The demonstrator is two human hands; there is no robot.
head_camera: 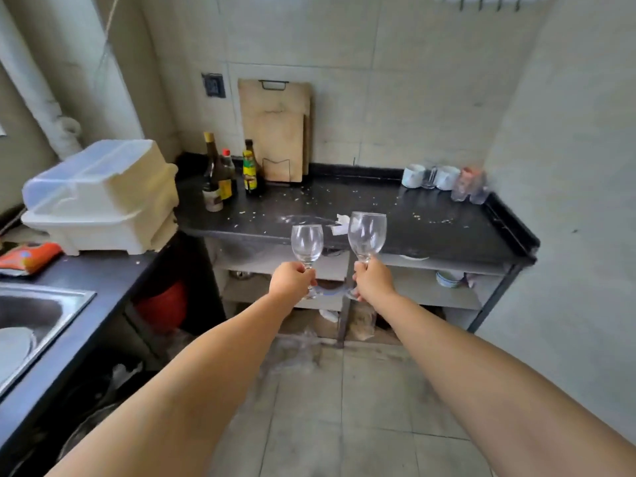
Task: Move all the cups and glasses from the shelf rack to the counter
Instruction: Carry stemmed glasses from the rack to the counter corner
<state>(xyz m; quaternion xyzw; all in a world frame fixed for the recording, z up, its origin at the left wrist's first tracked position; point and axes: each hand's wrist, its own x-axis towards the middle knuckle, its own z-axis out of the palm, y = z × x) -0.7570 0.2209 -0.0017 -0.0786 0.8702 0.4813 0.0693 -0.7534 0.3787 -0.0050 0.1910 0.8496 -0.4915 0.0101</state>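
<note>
My left hand (292,279) grips the stem of a clear wine glass (307,243), held upright. A second, slightly larger wine glass (367,233) stands upright in my right hand (372,280), also held by the stem. Both glasses hang in the air just in front of the black counter (447,232), at its front edge. On the counter's back right corner stand two white cups (413,175), a small clear glass (428,178) between them and blurred clear glasses (471,186). The shelf rack is not recognisable in this view.
Sauce bottles (223,177) and wooden cutting boards (275,132) stand at the counter's back left. A white plastic dish box (103,197) sits on the left counter beside a steel sink (34,311). Shelves under the counter hold bowls (447,279). Crumbs and paper scraps (339,224) litter the counter.
</note>
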